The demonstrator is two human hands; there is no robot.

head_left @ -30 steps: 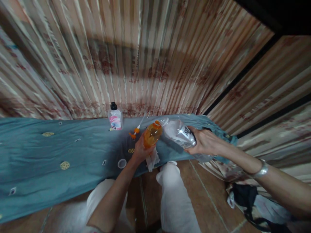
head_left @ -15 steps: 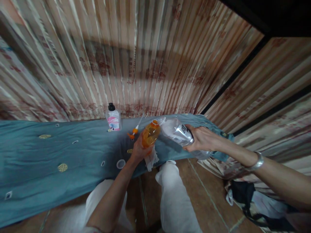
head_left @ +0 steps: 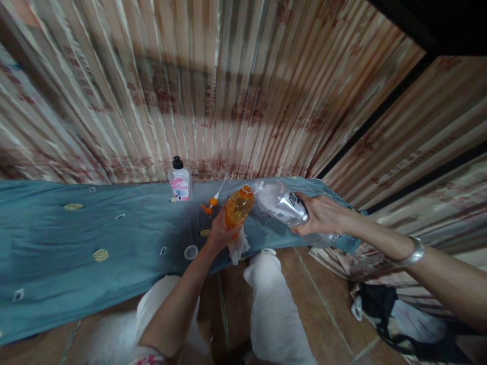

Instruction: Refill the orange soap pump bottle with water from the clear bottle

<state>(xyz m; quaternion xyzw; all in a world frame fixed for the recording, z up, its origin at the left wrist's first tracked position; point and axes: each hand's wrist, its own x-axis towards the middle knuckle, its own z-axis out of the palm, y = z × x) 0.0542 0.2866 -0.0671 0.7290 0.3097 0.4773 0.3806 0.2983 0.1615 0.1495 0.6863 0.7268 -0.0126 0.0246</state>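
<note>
My left hand is wrapped round an orange see-through bottle, uncapped and tilted with its mouth up to the right. In my right hand is a large clear plastic bottle with a silver label, tipped so its neck meets the mouth of the orange bottle. Whether liquid runs between them is too blurred to tell. An orange pump top with a thin tube lies behind my left hand. Below the orange bottle a crumpled white tissue hangs at the edge of the cloth.
A clear bottle with a pink label and black cap stands at the back of the blue-green cloth. A small round lid lies near the front edge. Curtains hang behind; a dark bag rests on the floor at right.
The view has shifted slightly. Both hands keep hold of their bottles in nearly the same pose, with the necks still together.
</note>
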